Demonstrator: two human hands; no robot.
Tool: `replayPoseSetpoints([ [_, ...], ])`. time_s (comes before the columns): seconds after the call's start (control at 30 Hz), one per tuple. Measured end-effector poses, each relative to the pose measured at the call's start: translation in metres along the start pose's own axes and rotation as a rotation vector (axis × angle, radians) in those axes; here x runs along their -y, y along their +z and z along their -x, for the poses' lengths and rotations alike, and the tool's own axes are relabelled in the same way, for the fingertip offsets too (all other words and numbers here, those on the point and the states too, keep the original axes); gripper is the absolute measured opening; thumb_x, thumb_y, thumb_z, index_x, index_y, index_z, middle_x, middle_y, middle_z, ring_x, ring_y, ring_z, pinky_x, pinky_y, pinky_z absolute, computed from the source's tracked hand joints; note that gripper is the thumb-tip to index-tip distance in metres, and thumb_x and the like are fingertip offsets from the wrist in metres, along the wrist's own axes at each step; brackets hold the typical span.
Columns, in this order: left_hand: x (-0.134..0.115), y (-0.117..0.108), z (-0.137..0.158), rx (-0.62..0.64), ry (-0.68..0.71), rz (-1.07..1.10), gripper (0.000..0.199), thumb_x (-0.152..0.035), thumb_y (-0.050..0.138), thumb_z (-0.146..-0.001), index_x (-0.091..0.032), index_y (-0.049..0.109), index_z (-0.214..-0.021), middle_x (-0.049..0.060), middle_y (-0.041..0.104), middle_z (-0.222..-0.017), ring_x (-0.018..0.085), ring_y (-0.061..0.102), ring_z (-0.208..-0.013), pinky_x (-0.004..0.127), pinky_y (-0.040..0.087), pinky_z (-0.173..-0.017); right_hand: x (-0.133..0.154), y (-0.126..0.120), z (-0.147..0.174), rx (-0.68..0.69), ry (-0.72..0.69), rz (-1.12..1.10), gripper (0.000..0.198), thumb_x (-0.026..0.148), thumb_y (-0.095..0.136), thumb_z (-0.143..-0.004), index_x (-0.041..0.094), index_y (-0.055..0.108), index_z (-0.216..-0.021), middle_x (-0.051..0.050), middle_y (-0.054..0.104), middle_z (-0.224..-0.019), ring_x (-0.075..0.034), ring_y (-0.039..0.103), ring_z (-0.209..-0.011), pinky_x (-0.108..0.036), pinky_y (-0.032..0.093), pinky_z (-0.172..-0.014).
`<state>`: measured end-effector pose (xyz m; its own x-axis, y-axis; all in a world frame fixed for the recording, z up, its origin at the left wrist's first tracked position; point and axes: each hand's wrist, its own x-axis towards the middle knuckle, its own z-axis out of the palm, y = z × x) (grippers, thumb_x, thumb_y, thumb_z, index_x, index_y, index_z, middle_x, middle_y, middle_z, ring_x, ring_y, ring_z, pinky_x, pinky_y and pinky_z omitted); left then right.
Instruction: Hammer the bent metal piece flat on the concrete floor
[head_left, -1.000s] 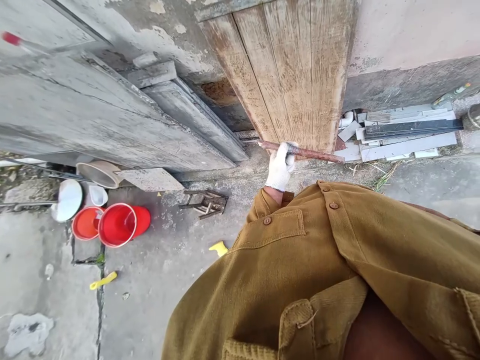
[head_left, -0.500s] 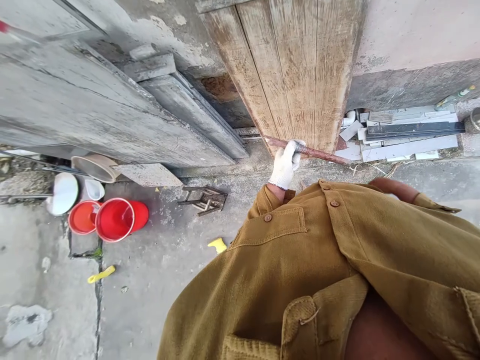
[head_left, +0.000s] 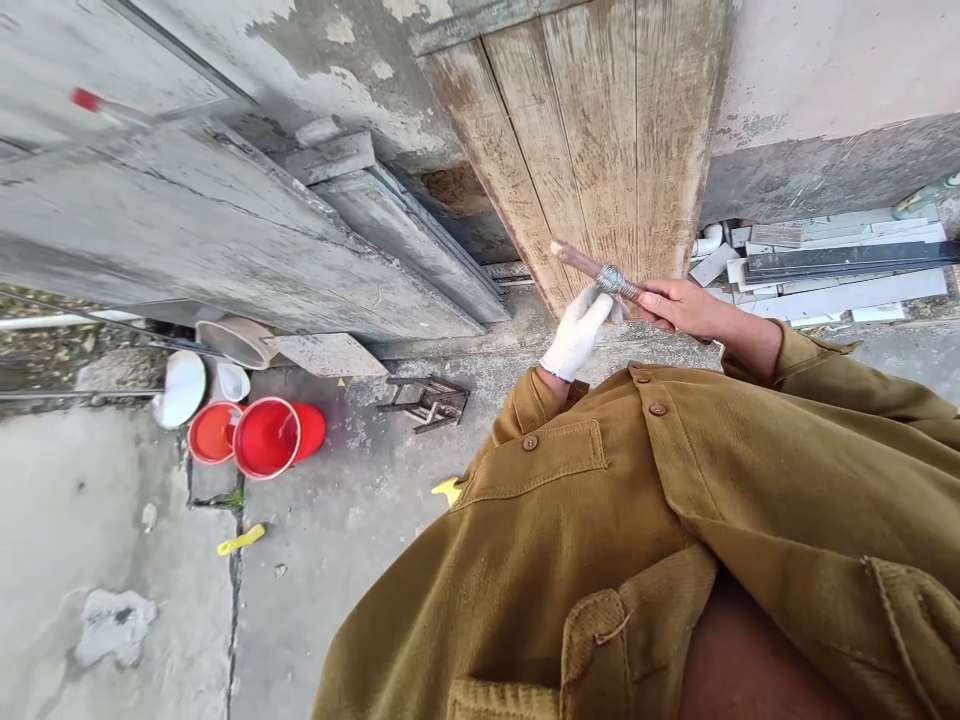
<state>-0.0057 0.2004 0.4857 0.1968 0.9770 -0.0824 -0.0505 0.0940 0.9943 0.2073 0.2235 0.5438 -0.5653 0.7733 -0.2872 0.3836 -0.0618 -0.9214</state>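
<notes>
A brown wooden stick (head_left: 576, 259) with a pale cut end is held in front of my chest, slanting down to the right. Silvery wire (head_left: 615, 282) is wound tightly round its middle. My left hand (head_left: 581, 332), in a white knitted glove, is closed on the stick from below, beside the wire; its fingertips are partly hidden. My bare right hand (head_left: 686, 307) grips the stick to the right of the winding, thumb on top, covering that end.
A worn plank door (head_left: 600, 130) leans on the wall ahead. Grey boards (head_left: 300, 250) stand at left, above a small wooden stool (head_left: 426, 402) and red buckets (head_left: 271, 438). Yellow tools, one a yellow handle (head_left: 241, 540), lie on the concrete. Tile strips (head_left: 832, 285) are stacked right.
My right hand has come up from beside my body and taken hold of the stick. The stick has turned, its cut end now nearer the camera. The view has shifted slightly left.
</notes>
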Motion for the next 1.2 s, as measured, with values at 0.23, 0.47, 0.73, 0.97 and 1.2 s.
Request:
replayPoseSetpoints([
  [0.23,-0.002,-0.011,-0.019,0.063,-0.046,0.263,0.06,-0.072,0.087,-0.07,-0.016,0.069,-0.08,0.008,0.074,-0.084,0.021,0.072,-0.083,0.033,0.059,-0.083,0.025,-0.015,0.003,0.173,-0.035,-0.381,0.046,0.063,0.067,-0.096,0.018,0.061,-0.105,0.003,0.047,-0.073,-0.008,0.039,-0.053,-0.021,0.034,-0.046],
  [0.47,-0.01,-0.006,-0.012,0.153,-0.067,0.195,0.06,-0.071,0.072,-0.089,-0.014,0.075,-0.107,-0.003,0.054,-0.057,0.01,0.046,-0.048,0.025,0.042,-0.051,0.038,-0.064,0.004,-0.204,-0.11,-0.067,0.036,0.056,0.064,-0.101,0.02,0.061,-0.095,0.001,0.05,-0.07,-0.01,0.044,-0.054,-0.024,0.037,-0.05],
  [0.73,-0.041,0.002,0.006,0.418,0.165,-0.584,0.033,-0.037,0.053,-0.105,-0.018,0.079,-0.11,0.005,0.08,-0.104,0.018,0.073,-0.095,0.027,0.052,-0.092,0.04,-0.068,0.004,-0.447,0.171,0.846,0.034,0.043,0.053,-0.104,0.016,0.07,-0.116,-0.015,0.073,-0.097,-0.03,0.067,-0.088,-0.039,0.046,-0.075],
  [0.97,-0.067,-0.014,-0.01,0.331,0.297,-1.061,0.029,-0.035,0.055,-0.105,-0.023,0.08,-0.111,0.007,0.08,-0.103,0.023,0.074,-0.092,0.031,0.05,-0.086,0.011,-0.054,0.003,0.062,0.204,1.009,0.008,0.025,0.08,-0.088,0.017,0.078,-0.087,-0.013,0.074,-0.083,-0.027,0.069,-0.079,-0.034,0.039,-0.07],
  [1.2,-0.038,-0.026,-0.04,0.238,0.08,-0.627,0.021,-0.021,0.055,-0.094,-0.015,0.075,-0.089,0.003,0.073,-0.084,0.018,0.066,-0.08,0.027,0.05,-0.083,0.013,-0.058,0.031,0.376,-0.104,0.51,0.019,0.04,0.073,-0.089,0.026,0.084,-0.096,-0.002,0.077,-0.079,-0.019,0.066,-0.07,-0.029,0.043,-0.067],
])
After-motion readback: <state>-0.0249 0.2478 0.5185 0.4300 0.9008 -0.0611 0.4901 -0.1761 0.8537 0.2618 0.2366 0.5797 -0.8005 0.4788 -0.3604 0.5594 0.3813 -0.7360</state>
